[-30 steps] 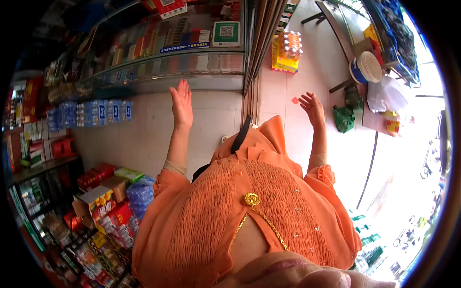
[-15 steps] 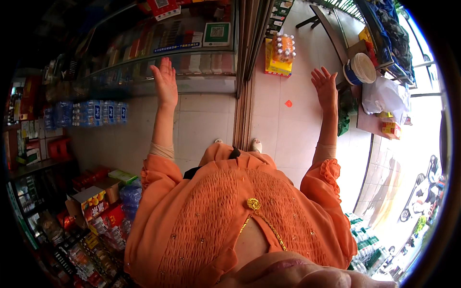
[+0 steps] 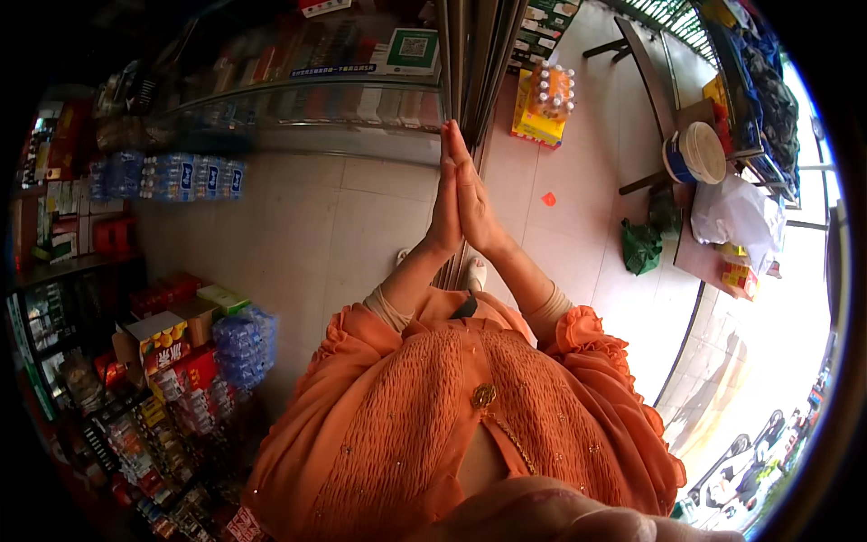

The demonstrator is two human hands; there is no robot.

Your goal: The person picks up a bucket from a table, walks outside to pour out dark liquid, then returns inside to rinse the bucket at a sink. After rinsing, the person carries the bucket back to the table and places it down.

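My left hand (image 3: 443, 215) and my right hand (image 3: 475, 206) meet palm to palm in front of me, fingers stretched out and pointing away. Neither one holds anything. They stand over the sliding-door track (image 3: 449, 268), between the glass counter and the tiled floor on the right. Both forearms angle inward from the ruffled sleeves of an orange blouse (image 3: 388, 425). A gold pendant (image 3: 484, 396) hangs on a chain at the chest. My light-coloured shoe (image 3: 476, 273) shows just below the hands.
Beyond the hands stands a glass display counter (image 3: 307, 122). Packs of blue-labelled bottles (image 3: 191, 177) and an opened carton (image 3: 163, 341) are at left. To the right are a bottle pack (image 3: 552, 90) on a yellow box (image 3: 537, 126), a white bucket (image 3: 694, 152) and a green bag (image 3: 640, 247).
Both hands have swung inward from wide apart, the left moving right and the right moving left, and now touch at the palms. The view has shifted slightly.
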